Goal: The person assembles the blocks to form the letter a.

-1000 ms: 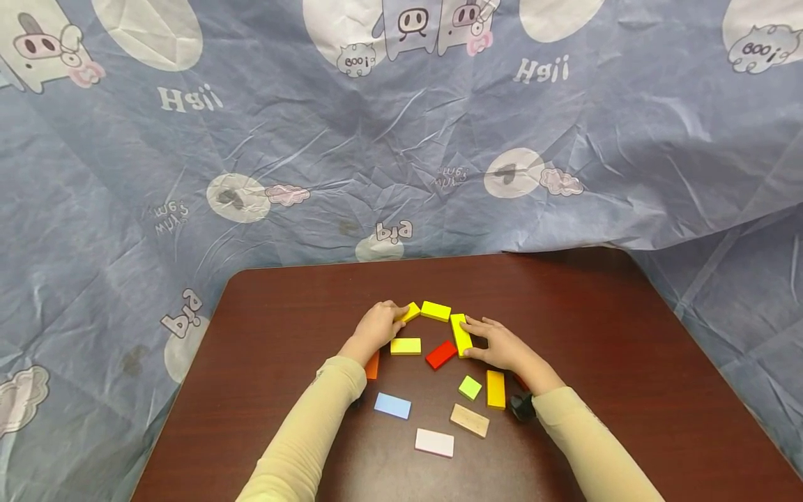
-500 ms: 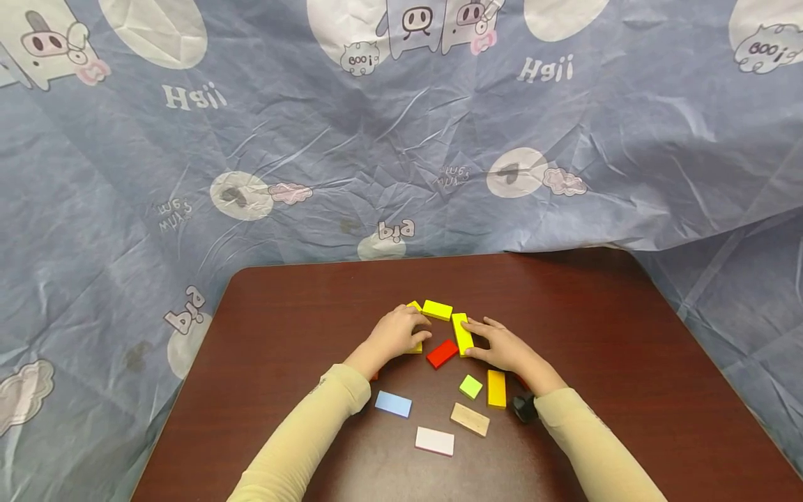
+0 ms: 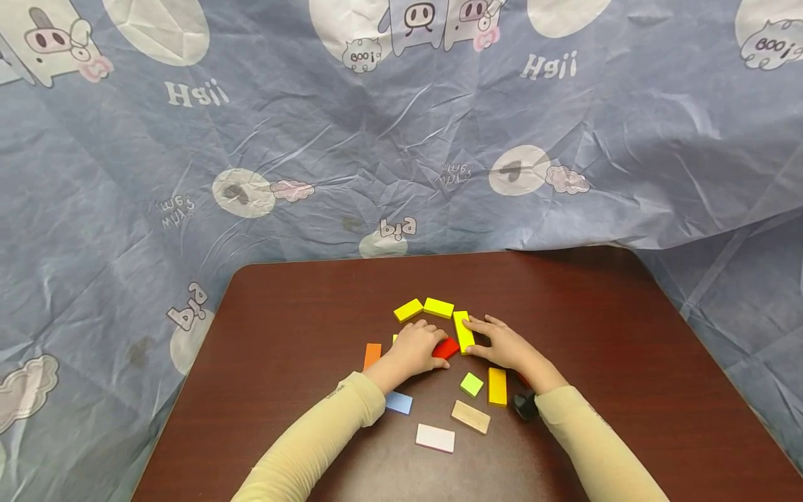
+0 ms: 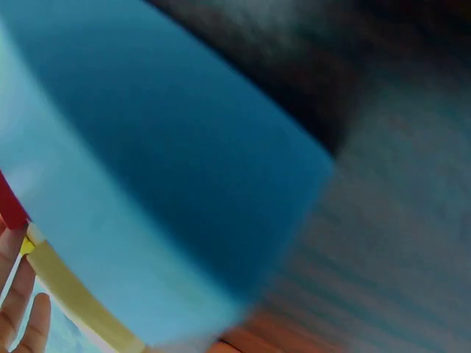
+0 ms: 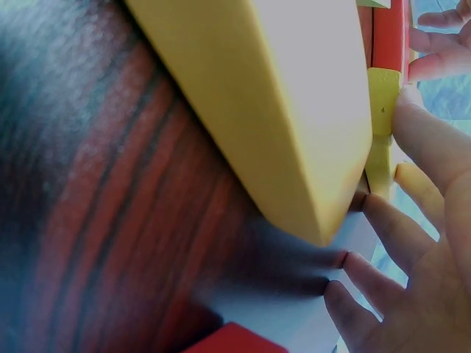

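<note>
In the head view my left hand (image 3: 414, 351) is at the left end of a red block (image 3: 446, 348), thumb and forefinger spread on either side of it; whether they press it I cannot tell. My right hand (image 3: 505, 345) touches the right side of a yellow block (image 3: 463, 332) with thumb and forefinger, fingers fairly straight. The right wrist view shows the thumb (image 5: 416, 121) against that yellow block (image 5: 382, 110). A second yellow block (image 3: 438, 307) and a third yellow block (image 3: 408, 310) curve away to the left. Another pale yellow block (image 3: 394, 339) is mostly hidden behind my left hand.
An orange block (image 3: 372, 355) and a blue block (image 3: 399, 402) lie by my left forearm. Nearer are a white block (image 3: 435, 438), a plain wooden block (image 3: 470, 416), a green block (image 3: 472, 384) and an amber block (image 3: 497, 387). All rest on the brown table (image 3: 301, 335).
My left hand has left the far-left yellow block and moved right and nearer, over the pale yellow block to the red one. My right hand has stayed at its yellow block.
</note>
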### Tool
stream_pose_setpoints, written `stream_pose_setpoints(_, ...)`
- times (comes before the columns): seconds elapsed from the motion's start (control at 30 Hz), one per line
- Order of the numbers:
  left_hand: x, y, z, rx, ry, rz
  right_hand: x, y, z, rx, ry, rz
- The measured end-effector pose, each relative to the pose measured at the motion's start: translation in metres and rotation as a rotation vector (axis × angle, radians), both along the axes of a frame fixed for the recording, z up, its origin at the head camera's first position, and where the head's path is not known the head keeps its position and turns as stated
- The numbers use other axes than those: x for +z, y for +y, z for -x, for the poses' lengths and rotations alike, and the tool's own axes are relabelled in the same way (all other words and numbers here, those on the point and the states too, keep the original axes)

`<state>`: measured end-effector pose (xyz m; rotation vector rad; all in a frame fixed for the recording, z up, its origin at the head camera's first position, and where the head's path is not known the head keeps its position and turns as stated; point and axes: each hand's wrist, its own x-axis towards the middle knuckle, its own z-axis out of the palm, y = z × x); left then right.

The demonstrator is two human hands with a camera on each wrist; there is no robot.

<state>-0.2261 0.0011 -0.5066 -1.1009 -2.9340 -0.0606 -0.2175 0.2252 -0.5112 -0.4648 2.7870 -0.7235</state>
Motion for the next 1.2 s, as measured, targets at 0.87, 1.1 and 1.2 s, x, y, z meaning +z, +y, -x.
stream_pose_setpoints(0.87, -0.0025, -0.0039, -0.003, -0.038, -0.007, -0.026, 0.0017, -0.0008, 0.0002, -0.003, -0.01, -0.007)
stream_pose_setpoints(1.1, -0.0032, -0.0031, -0.0055, -0.068, 0.003, -0.047, 0.0019, -0.0007, 0.0001, -0.01, -0.016, -0.007)
stream_pose_setpoints(1.2, -0.0034, -0.0027, -0.0062, -0.076, 0.003, -0.048, 0.0019, -0.0009, -0.0001, -0.009, -0.02, -0.008)
